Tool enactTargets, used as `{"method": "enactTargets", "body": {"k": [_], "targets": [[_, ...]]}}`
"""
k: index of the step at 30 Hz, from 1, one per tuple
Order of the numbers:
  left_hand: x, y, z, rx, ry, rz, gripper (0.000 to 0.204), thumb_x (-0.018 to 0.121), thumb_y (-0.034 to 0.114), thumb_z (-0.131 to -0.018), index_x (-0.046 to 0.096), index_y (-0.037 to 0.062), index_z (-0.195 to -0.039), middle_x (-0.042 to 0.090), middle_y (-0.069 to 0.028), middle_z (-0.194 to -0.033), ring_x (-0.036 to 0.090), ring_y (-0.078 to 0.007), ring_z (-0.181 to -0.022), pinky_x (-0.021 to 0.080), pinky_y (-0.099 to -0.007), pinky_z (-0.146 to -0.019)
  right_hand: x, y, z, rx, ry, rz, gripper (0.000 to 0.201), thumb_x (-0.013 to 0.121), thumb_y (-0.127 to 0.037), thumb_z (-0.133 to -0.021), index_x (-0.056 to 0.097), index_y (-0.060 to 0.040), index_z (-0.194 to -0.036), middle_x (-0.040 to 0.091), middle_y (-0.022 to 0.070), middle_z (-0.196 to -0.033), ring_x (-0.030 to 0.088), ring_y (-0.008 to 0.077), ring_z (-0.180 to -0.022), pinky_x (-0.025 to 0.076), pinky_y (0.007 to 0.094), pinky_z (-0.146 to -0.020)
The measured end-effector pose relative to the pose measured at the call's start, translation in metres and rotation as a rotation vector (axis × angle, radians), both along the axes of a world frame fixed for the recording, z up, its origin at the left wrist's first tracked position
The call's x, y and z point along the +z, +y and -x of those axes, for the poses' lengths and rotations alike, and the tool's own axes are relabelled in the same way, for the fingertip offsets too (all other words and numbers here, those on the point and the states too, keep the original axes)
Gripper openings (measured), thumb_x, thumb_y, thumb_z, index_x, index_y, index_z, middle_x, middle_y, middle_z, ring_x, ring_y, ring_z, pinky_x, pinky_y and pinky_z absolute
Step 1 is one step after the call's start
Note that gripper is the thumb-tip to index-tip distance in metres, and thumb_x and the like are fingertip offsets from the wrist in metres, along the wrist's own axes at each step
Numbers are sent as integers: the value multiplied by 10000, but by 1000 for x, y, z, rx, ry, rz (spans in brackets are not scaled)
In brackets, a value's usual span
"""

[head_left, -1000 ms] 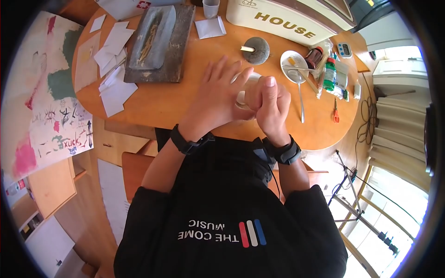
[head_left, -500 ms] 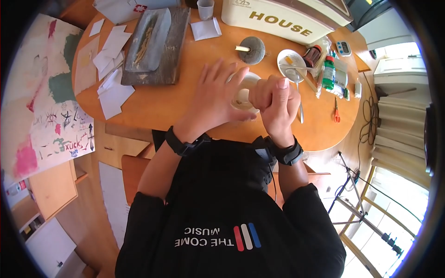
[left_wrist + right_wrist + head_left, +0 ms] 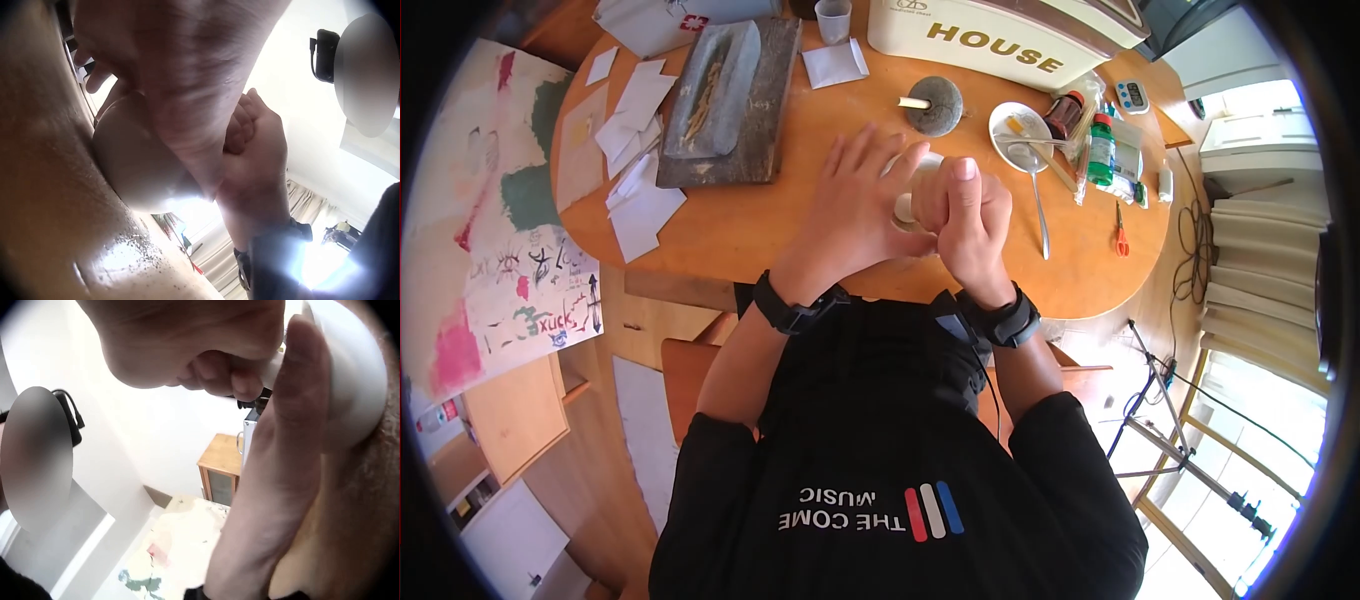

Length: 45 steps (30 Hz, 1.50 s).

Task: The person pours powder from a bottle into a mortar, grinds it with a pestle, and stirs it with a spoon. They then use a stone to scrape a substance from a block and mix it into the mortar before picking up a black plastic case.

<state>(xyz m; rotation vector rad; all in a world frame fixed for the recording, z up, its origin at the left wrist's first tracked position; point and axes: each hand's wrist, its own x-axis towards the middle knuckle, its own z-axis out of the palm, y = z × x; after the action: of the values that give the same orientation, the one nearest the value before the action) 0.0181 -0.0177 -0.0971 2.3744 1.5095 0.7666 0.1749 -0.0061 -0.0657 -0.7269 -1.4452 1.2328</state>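
A white bowl point(image 3: 902, 209) stands on the round wooden table point(image 3: 800, 215), near its front edge. My left hand point(image 3: 858, 205) rests against the bowl's left side with its fingers straight and spread, and its palm presses the bowl point(image 3: 134, 159) in the left wrist view. My right hand point(image 3: 960, 215) is a fist over the bowl, thumb on top, gripping a white pestle point(image 3: 273, 367) whose lower end is hidden. In the right wrist view the bowl point(image 3: 353, 369) sits right under the fist.
Behind the bowl lie a grey stone point(image 3: 933, 105) with a stick in it, a white plate point(image 3: 1018, 135) with a long spoon, bottles point(image 3: 1100, 150) and scissors point(image 3: 1120, 230). A HOUSE box point(image 3: 1000, 40) stands at the back. A grey tray point(image 3: 718, 85) and paper pieces point(image 3: 635, 170) lie to the left.
My right fist swung out to the right of the bowl and has come back left over it. The left hand has stayed against the bowl.
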Motion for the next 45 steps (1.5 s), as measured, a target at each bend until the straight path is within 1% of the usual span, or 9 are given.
{"method": "enactTargets", "body": {"k": [6,10,13,21,25,29,34,42,45], "targets": [[4,0,0,4,-12,9,1049,858,649,-706,517,76,-1515,551,-187,-1486,399,-466,-1473,276,-601,-1238,13,5,-6,-33,64,21,602,313,-333,-1186,422,-57,-662,390,24,-548,351,124,-491,300,320,-488],[1,2,0,-2,-6,-1,1042,865,638,-709,519,68,-1509,548,-188,-1489,394,-464,-1476,274,-602,-1237,6,-2,-3,-118,-52,100,607,304,-353,-1186,422,-59,-668,396,25,-545,357,125,-491,286,320,-473],[1,3,1,-17,-27,9,1042,858,651,-712,520,68,-1507,539,-188,-1496,388,-463,-1479,276,-605,-1233,-1,-1,-8,-19,15,58,606,302,-359,-1186,421,-60,-673,403,25,-549,356,127,-490,276,320,-466],[-1,4,0,-19,-43,1,1042,883,616,-689,521,77,-1504,536,-176,-1482,394,-450,-1473,295,-609,-1218,9,5,-6,-103,9,81,592,297,-352,-1188,404,-60,-684,375,21,-557,337,128,-493,287,319,-480],[4,3,1,-28,-38,26,1031,896,585,-683,518,93,-1507,535,-163,-1482,402,-446,-1468,310,-615,-1207,-1,8,-1,-10,97,136,590,391,-308,-1177,447,-49,-650,459,-13,-579,390,76,-529,322,272,-495],[1,3,0,-13,-48,9,1015,896,578,-683,522,103,-1499,535,-155,-1483,405,-446,-1468,313,-625,-1202,17,12,-1,3,122,36,591,328,-361,-1184,429,-54,-690,389,18,-551,346,117,-484,286,307,-476],[1,4,-1,4,-3,12,1054,883,634,-673,513,109,-1509,537,-154,-1484,409,-449,-1466,310,-630,-1204,5,-8,-12,-62,-66,111,605,383,-288,-1166,471,-43,-619,463,-10,-562,394,100,-516,313,307,-496],[-4,3,0,-21,-41,-8,1053,890,625,-670,517,109,-1509,554,-153,-1481,432,-450,-1447,322,-616,-1194,-4,13,1,-70,17,100,578,321,-334,-1186,440,-58,-693,398,7,-546,367,115,-480,290,298,-468],[1,2,0,-2,-38,8,1041,894,622,-670,529,108,-1499,565,-153,-1469,441,-446,-1438,329,-612,-1187,4,-2,-9,-20,-65,35,570,423,-260,-1161,485,-41,-638,480,-20,-563,403,90,-513,311,305,-473]]}}
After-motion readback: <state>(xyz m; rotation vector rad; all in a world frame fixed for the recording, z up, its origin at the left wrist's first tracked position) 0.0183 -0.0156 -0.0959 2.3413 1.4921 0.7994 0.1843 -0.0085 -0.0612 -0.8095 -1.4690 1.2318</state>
